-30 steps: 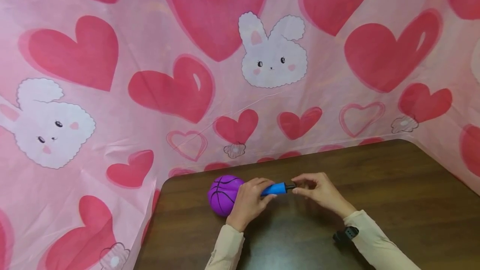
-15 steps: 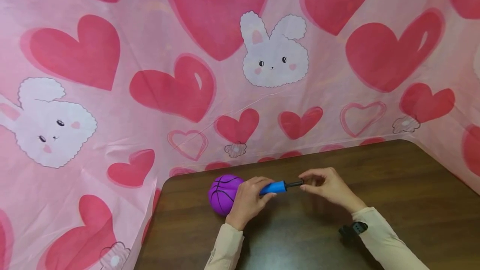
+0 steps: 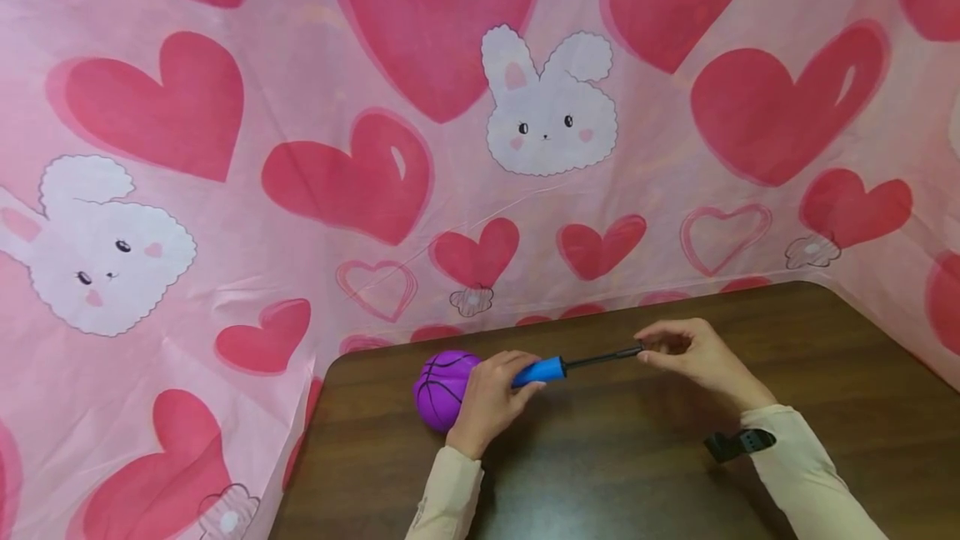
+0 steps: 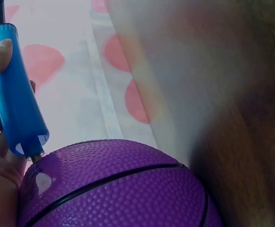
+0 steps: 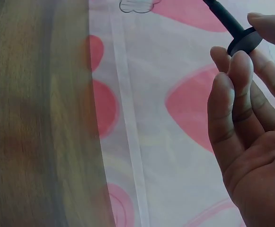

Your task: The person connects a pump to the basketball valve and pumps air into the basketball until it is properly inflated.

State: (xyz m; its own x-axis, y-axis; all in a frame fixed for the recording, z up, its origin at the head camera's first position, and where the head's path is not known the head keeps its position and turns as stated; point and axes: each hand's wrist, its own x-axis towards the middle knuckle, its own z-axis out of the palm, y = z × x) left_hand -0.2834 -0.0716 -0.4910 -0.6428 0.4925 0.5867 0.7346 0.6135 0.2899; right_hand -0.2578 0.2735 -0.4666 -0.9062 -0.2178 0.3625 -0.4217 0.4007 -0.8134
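Note:
A purple ball (image 3: 441, 394) with black basketball lines sits toward the table's left end. My left hand (image 3: 491, 397) grips the blue barrel of a small hand pump (image 3: 542, 371), thumb along its side. In the left wrist view the metal tip below the pump barrel (image 4: 19, 94) meets the ball's skin (image 4: 123, 184). Between thumb and fingers, my right hand (image 3: 701, 357) pinches the black end of the pump's rod, which stands well out of the barrel. The right wrist view shows that round black end cap (image 5: 245, 41) in my fingertips.
The brown wooden table (image 3: 615, 473) has a rounded back edge. A pink cloth (image 3: 450, 190) with red hearts and white bunnies hangs behind it and along both sides. A black wrist device (image 3: 738, 444) hangs below the right sleeve.
My right hand has moved right and slightly away, drawing the black rod farther out of the blue barrel. The left hand and ball have stayed almost in place.

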